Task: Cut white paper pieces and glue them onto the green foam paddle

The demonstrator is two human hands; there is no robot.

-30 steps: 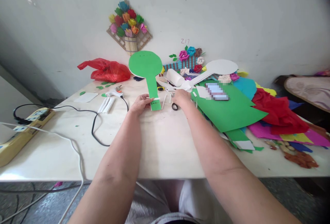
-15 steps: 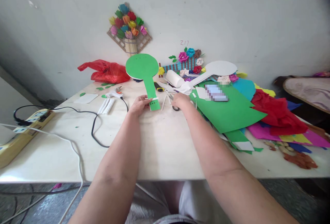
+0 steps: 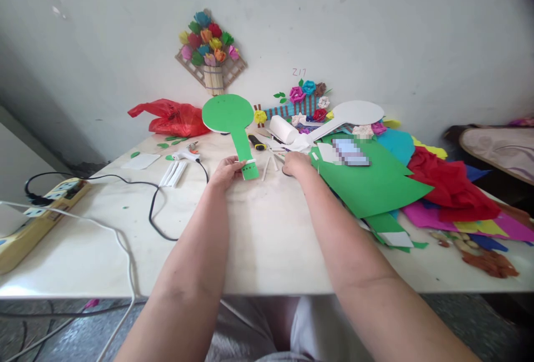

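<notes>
My left hand [image 3: 227, 172] is closed on the lower part of a green paddle-shaped cutout [image 3: 228, 112], which has a round head at the top and a narrow stem. Across the stem, close to my fingers, lies a thin white strip [image 3: 250, 161]; a row of small dark marks shows below it. My right hand [image 3: 297, 164] is closed around a pair of scissors [image 3: 286, 172], mostly hidden by the fingers, with part of a dark handle loop showing. Thin white strips [image 3: 269, 164] lie on the table between my hands.
Left of me are a white glue gun [image 3: 186, 155], white glue sticks [image 3: 173, 174], a red plastic bag [image 3: 177, 118] and a yellow power strip [image 3: 62, 198]. On the right are green sheets [image 3: 367, 189], a phone [image 3: 351, 152], a white paddle-shaped cutout [image 3: 359, 112] and red cloth-like material [image 3: 453, 187].
My right hand, with the scissors, has shifted slightly to the right. The green cutout's head has dipped a little. The whole view has moved slightly.
</notes>
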